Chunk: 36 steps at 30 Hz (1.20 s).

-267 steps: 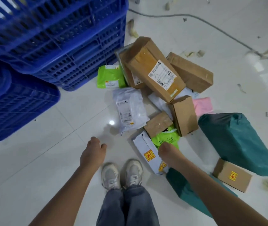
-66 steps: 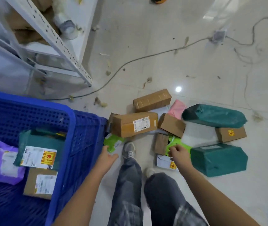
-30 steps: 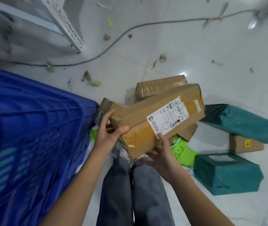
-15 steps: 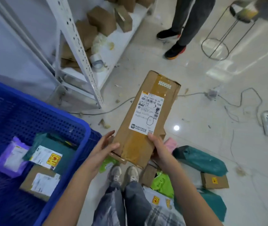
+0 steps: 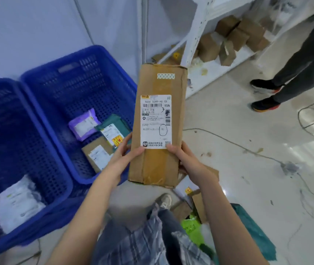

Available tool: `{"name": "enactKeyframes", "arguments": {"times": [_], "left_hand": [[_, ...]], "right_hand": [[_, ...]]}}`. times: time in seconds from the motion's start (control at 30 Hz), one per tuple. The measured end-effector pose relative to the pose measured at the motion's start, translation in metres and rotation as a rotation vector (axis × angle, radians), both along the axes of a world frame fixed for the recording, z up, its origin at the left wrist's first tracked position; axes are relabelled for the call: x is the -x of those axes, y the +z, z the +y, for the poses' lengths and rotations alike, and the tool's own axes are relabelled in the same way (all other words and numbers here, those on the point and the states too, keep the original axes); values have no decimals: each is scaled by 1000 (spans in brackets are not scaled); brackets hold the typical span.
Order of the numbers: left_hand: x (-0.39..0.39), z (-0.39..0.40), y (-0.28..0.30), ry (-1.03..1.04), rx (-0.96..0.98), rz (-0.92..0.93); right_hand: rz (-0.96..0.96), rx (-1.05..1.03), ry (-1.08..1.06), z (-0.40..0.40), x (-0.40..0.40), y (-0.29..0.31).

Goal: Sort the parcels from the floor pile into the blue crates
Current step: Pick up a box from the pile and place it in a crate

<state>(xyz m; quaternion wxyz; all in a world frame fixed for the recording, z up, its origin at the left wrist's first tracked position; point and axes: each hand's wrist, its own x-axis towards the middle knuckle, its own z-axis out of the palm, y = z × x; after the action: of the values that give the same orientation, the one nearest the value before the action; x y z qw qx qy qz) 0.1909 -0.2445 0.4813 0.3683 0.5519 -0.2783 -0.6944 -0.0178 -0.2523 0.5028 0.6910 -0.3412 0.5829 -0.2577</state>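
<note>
Parcels: one long brown cardboard box [image 5: 158,127] held up in the air in both hands, white shipping label [image 5: 155,121] facing the camera, long axis pointing away. Left hand [image 5: 122,155] grips the box's lower left edge, thumb on the front face just below the label. Right hand [image 5: 187,159] grips the lower right edge, thumb at the label's bottom corner. Box hangs to the right of the crates, over the floor.

Two blue crates side by side at left. Far crate [image 5: 43,88] holds three parcels: one purple mailer [image 5: 84,125], one dark green mailer [image 5: 114,125] with a white label and a yellow sticker, one small brown box [image 5: 97,153]. Near crate [image 5: 60,180] shows one white plastic mailer [image 5: 17,203].

Floor pile at lower right, partly hidden by arms and legs: one bright green mailer [image 5: 191,227], one teal bag [image 5: 253,230], at least two small brown boxes [image 5: 198,205], count unclear.

White metal shelf [image 5: 196,35] behind, several cardboard boxes [image 5: 236,37] on its bottom board. A second person's legs and two dark shoes [image 5: 263,95] at right. Cable [image 5: 228,139] on the floor.
</note>
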Motion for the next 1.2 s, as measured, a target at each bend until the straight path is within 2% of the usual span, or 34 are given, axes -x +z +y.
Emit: {"name": "enactKeyframes", "arguments": {"times": [0.2,0.33,0.4,0.57,0.83,1.03,1.2], "left_hand": [[-115,89,-9,334,27,79],[-204,155,-4,570,26,48],[-245,180,-2,626,25,14],[-317,203,-7,603,-50,-58],[-363,172,-55,526,-168,-149],[-376,151,-133,500,-195,-188],[-374,141,-212,426,-331,-239]], "right_hand": [[23,74,38,38,-146,-13],[13,97,207,79,-255,-18],[26,113,287,96,-302,-23],[37,121,410,113,-376,-35],[128,214,612,76,-420,-76],[245,209,687,50,-440,-143],[331,117,747,46,-446,-218]]}}
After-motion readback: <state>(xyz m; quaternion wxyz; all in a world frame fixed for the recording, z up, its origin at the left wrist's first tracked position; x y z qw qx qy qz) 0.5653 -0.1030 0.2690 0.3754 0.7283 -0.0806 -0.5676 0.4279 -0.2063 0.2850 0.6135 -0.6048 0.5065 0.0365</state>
